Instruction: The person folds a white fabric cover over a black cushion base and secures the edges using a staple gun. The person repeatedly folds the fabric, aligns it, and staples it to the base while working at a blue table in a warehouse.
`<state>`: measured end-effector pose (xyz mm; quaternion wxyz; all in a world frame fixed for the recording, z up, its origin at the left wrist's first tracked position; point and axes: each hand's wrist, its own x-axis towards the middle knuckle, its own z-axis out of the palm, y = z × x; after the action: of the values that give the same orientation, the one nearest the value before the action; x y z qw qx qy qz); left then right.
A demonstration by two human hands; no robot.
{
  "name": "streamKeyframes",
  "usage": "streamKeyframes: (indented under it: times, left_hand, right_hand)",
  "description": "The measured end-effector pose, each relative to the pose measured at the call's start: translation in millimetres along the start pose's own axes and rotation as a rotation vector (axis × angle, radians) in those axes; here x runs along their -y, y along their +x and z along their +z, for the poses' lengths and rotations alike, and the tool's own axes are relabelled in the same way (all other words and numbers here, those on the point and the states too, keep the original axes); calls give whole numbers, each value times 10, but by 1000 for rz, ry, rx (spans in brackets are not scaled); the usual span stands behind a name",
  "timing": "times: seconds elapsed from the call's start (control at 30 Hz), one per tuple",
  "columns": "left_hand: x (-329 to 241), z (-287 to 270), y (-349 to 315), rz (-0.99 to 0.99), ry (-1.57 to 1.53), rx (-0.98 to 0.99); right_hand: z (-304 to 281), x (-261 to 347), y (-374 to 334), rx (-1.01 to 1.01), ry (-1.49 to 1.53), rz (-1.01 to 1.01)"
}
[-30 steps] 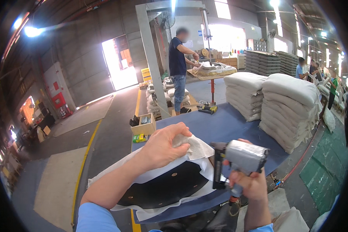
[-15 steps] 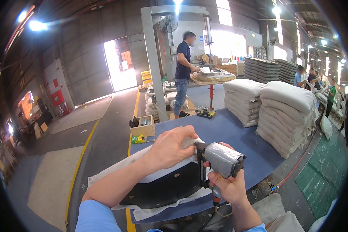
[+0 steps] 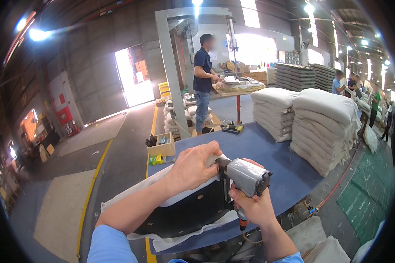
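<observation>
A black panel (image 3: 186, 212) with small round holes lies on the blue table, wrapped at its edges by off-white fabric (image 3: 131, 193). My left hand (image 3: 195, 165) is closed over the far edge, its fingers pinching the fabric there. In my right hand (image 3: 254, 204) is a pneumatic staple gun (image 3: 246, 176) with a silver body and a black magazine. Its nose sits at the panel's far edge, right beside my left fingertips. The exact contact point is hidden by the gun and fingers. An air hose hangs from the handle's orange fitting.
On the blue table (image 3: 272, 153) stand two tall stacks of cream cushions (image 3: 322, 127), a wooden box (image 3: 161, 144) of staple strips, a green-yellow carton (image 3: 156, 160) and another tool (image 3: 231, 127). A co-worker (image 3: 202, 83) stands at a further table. A red hose (image 3: 333, 190) runs along the floor.
My view has shifted slightly. The staple gun stays at the panel's far edge, with little visible movement of either hand. The co-worker's arms have moved a little.
</observation>
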<state>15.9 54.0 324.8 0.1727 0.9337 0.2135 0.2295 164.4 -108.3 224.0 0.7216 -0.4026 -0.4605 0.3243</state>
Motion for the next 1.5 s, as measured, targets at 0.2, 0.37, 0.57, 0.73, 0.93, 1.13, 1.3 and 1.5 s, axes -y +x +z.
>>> streamKeyframes:
  times: [0.2,0.37,0.57,0.73,0.93,1.13,1.3,1.5]
  left_hand:
    - [48,-33,-56,-19,-9,-16]
    - [231,-23,-169,147,-1,-177]
    - [160,-196,-381,-93,285,-11]
    - [132,-232,-507,-145,344,-44]
    - [124,-256,-477,-92,264,15]
    - [296,-95,-452,-31,115,-87]
    - [433,-666,-684,79,-362,14]
    - [1394,-1425,-2598,-299,-487,84]
  right_hand:
    - [-129,214,-49,-24,-43,34]
    - [-1037,-285,93,-245,-334,-7]
    - [-2222,-1712,183,-329,-1315,275]
    - [-2242,-2368,141,-183,-1525,502]
    - [-2406,-2264,282,-50,-1514,590]
    - [-803,-684,1018,388,-301,-60]
    - [-359,-743,985,378,-390,-108]
    - [-1158,-1383,812,110,-312,72]
